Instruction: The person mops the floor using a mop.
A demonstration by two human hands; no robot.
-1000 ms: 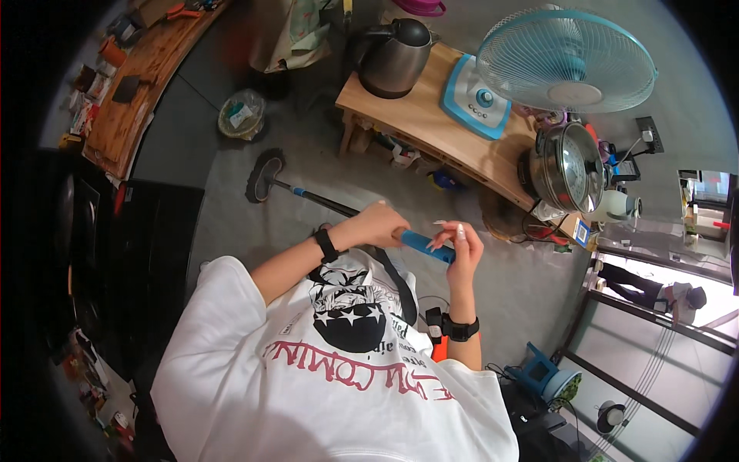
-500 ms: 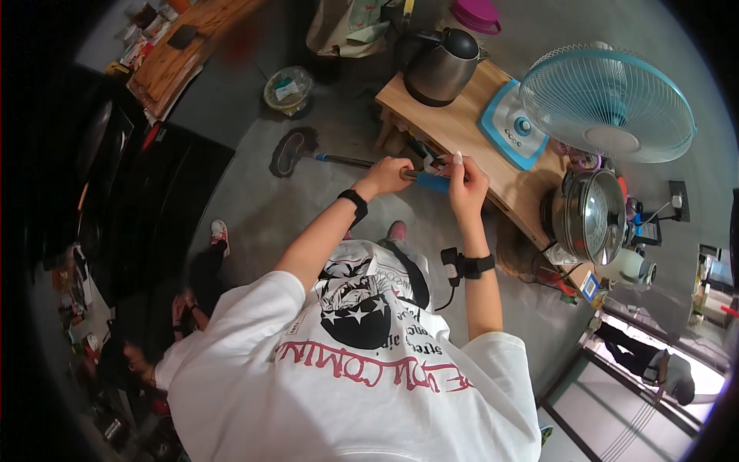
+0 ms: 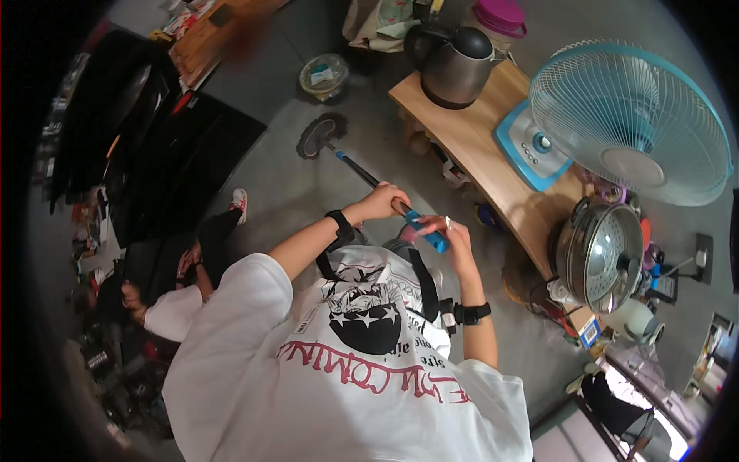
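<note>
left hand (image 3: 381,202) round mop pole (image 3: 359,171), red-lettered white shirt (image 3: 339,416)

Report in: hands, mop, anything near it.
Left hand gripping mop pole. Right hand on blue handle. Bin just beyond mop head, table to the right.

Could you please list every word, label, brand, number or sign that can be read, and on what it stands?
Shirt: large red lettering and smaller black lettering; I describe these without copying the words.
Blue-and-white label at the table end: too small to read.
Packet in the bin: any print is too small to read.
</note>
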